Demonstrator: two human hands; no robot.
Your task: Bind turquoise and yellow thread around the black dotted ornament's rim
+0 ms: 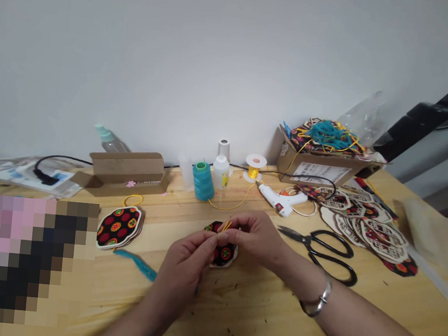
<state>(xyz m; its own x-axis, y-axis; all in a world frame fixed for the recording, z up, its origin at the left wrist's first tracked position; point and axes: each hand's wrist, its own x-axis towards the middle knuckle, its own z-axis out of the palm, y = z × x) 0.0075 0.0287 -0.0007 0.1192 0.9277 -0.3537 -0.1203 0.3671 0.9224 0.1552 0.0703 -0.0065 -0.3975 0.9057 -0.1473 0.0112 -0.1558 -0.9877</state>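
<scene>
Over a dark patterned ornament piece [224, 257] with a pale wooden edge, my two hands meet at the fingertips. My right hand [255, 236] pinches a yellow cord [227, 225] whose short ends stick up between the fingers. Thumb and index finger of my left hand [190, 262] are pressed together right beside it; what they grip is hidden. To the left lies a stack of similar patterned pieces [119, 227] with a yellow loop [132, 200] at its top and a teal tassel [137, 264] below. Black-handled scissors [318, 252] lie right of my right hand.
Behind stand a teal thread cone [203, 182], a white glue bottle [221, 173] and a yellow cord spool [254, 168]. A white glue gun [282, 199] lies near a full cardboard box [322, 166]. Wooden pieces [375, 233] pile up at right; an open small box [127, 175] sits left.
</scene>
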